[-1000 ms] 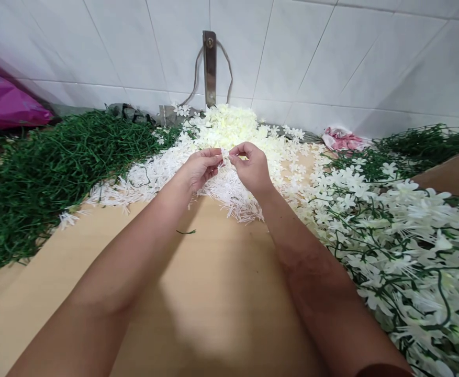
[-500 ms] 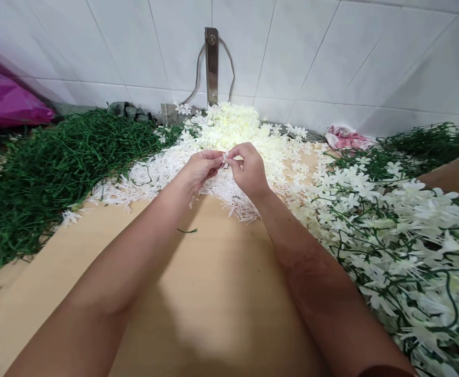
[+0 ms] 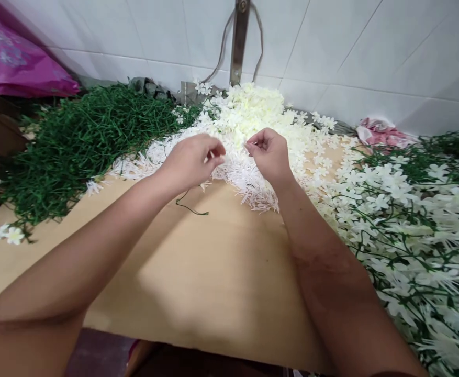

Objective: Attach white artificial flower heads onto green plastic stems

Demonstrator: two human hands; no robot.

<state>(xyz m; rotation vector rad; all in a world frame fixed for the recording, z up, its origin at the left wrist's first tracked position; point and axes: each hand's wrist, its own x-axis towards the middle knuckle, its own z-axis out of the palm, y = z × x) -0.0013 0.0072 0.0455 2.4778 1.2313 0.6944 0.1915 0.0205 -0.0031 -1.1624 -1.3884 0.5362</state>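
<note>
My left hand (image 3: 196,159) is over the heap of white stamen pieces (image 3: 253,191). Its thumb and index finger are slightly apart, the other fingers curled. Below it dangles a thin green stem (image 3: 192,210) with a few white filaments, seemingly held in the curled fingers; the grip itself is hidden. My right hand (image 3: 270,154), a short way to the right, pinches a tiny whitish piece between thumb and index finger, too small to name. Behind both hands rises a pile of cream-white artificial flower petals (image 3: 248,107).
Green plastic stems (image 3: 103,131) are heaped at the left. Assembled white flowers on green stems (image 3: 402,225) spread along the right. The tan board (image 3: 201,272) lies beneath. A pink bag (image 3: 25,63), a metal bracket (image 3: 239,44) and a red-white cloth (image 3: 384,133) are by the tiled wall.
My hands have separated, the left going left and the right going right, where they had met fingertip to fingertip over a small white piece. The view has shifted, and more of the green stem shows.
</note>
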